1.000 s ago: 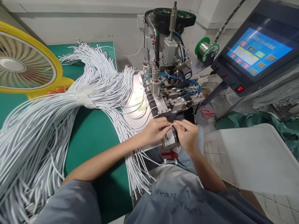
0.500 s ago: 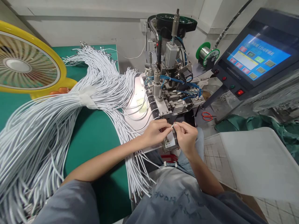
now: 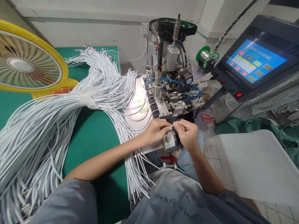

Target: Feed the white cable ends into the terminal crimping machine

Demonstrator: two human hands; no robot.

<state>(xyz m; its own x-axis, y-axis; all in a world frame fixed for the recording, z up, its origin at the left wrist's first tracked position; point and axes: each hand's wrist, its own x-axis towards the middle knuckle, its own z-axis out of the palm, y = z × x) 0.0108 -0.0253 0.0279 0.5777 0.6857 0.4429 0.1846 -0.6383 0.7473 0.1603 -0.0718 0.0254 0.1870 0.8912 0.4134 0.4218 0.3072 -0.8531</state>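
Note:
My left hand (image 3: pixel 155 130) and my right hand (image 3: pixel 188 133) meet in front of a small assembly machine (image 3: pixel 171 84). Both pinch the end of one thin white wire (image 3: pixel 172 125) between their fingertips, just above a grey cylinder with a warning label (image 3: pixel 169 140). A big bundle of white wires (image 3: pixel 46 121), tied with white tape (image 3: pixel 87 97), spreads over the green table (image 3: pixel 93 137) to my left. Several loose wires run from it across the lit metal plate (image 3: pixel 137 105) toward my hands.
A yellow fan (image 3: pixel 25 65) stands at the far left. On the right a control panel with a blue touchscreen (image 3: pixel 255 60) leans over the bench. A green solder spool (image 3: pixel 206 55), red scissors (image 3: pixel 206 118) and a white sheet (image 3: pixel 254 161) lie right of the machine.
Both hands keep their pinch on the wire end with only slight finger movement. The view has shifted a little as my head moved.

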